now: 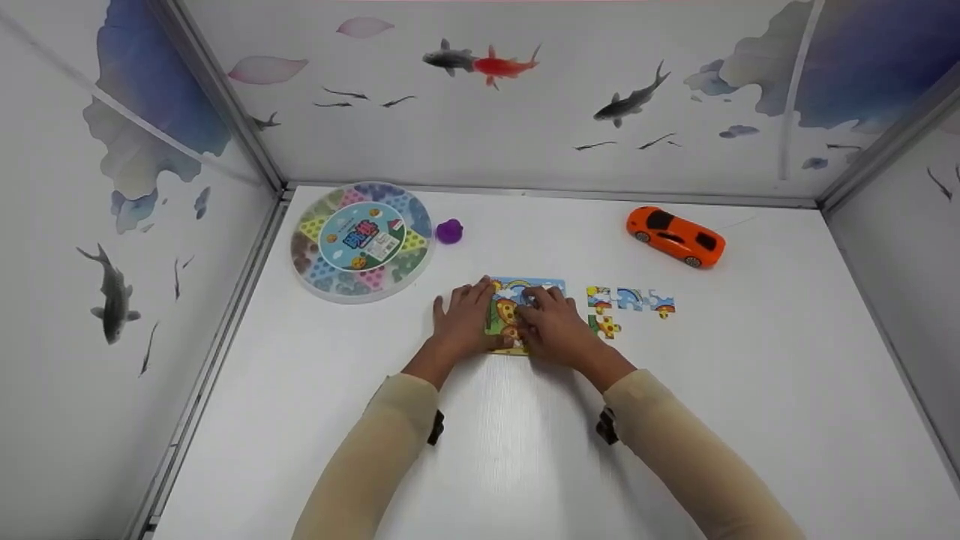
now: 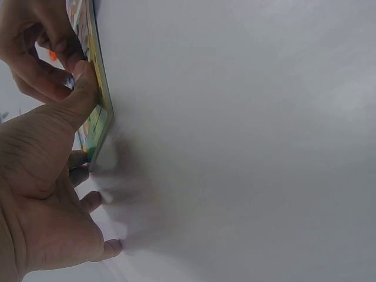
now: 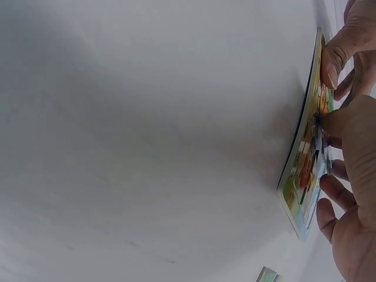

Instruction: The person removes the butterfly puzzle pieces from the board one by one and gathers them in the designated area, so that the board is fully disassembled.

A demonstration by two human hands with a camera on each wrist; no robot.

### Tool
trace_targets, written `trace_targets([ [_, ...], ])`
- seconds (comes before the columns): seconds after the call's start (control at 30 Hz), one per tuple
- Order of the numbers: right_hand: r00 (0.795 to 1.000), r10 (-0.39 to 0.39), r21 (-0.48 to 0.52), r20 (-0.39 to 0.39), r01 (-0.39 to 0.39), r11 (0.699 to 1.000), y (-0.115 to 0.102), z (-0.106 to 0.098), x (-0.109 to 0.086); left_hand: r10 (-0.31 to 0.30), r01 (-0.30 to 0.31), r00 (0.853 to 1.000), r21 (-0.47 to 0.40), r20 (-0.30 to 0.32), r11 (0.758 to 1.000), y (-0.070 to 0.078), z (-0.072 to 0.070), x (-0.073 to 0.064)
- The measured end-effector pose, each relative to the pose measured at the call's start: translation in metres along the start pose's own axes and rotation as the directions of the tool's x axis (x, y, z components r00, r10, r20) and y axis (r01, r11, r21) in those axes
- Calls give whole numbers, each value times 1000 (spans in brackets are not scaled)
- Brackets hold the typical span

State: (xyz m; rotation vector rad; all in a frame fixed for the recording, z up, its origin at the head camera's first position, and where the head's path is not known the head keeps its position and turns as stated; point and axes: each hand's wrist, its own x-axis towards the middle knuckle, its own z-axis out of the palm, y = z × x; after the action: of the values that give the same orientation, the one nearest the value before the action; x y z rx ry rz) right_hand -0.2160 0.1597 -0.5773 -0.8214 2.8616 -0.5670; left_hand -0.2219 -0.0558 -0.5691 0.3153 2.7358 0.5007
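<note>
A colourful jigsaw puzzle board [image 1: 504, 309] lies flat on the white table, partly covered by both hands. My left hand [image 1: 463, 324] rests along the board's left side, its thumb pressing the near edge and its other fingers spread at the side and on the table. Over the right half of the board, my right hand [image 1: 556, 327] pinches a small puzzle piece [image 3: 318, 130] between thumb and fingers. That piece touches or sits just over the board; its picture is mostly hidden. Several loose puzzle pieces [image 1: 628, 298] lie to the right of the board.
At the back left stands a round board-game box [image 1: 309, 279] with a clear rim. Beside it sits a small purple toy [image 1: 449, 232]. An orange toy car [image 1: 676, 237] is at the back right. Printed wall panels [image 1: 525, 142] enclose the table's back and sides.
</note>
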Motion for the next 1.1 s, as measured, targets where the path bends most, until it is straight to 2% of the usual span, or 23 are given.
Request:
trace_targets([
  [0.17,1000,-27,-9,-9,27,1000,1,-2,-1,1,-2,1000,8,8,1000,0,0,1],
  [0.4,996,-60,-19,-65,59,998,3,-4,-2,-17,18,999,-44,40,999,-3,4,9],
  [0.8,996,-22,66,-83,27,997,16,-10,-10,-10,10,1000,-13,20,1000,-1,0,2],
  [1.1,997,32,44,-70,-29,999,28,-17,-25,-10,10,1000,-6,2,1000,0,1,0],
])
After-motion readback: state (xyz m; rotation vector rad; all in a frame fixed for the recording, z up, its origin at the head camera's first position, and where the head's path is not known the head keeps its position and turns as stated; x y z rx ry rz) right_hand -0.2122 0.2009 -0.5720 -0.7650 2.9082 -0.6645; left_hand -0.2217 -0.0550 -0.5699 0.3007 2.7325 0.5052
